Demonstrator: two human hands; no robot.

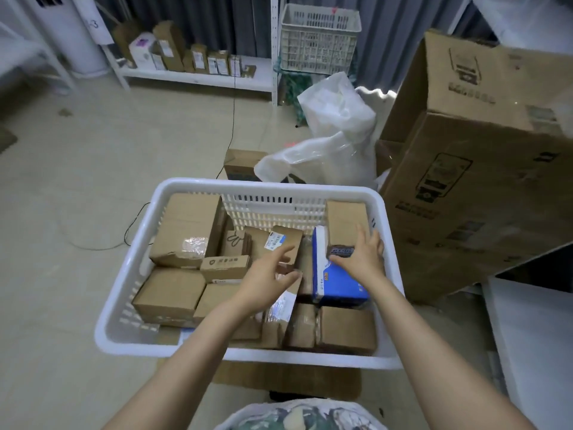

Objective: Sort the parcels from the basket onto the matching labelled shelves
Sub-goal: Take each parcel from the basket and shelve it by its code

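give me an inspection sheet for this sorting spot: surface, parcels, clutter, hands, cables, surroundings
surface: pale floor, with the white basket standing on it
job's things: basket packed with brown parcels and a blue-and-white box; more parcels lined up on the white shelf at the back
clutter: crumpled plastic bags, large cardboard box to the right, white crate
grippers: left hand open over the middle parcels; right hand lies with spread fingers on an upright brown box
cables: black cable runs over the floor from the shelf toward the basket
surroundings: grey curtains behind the shelf
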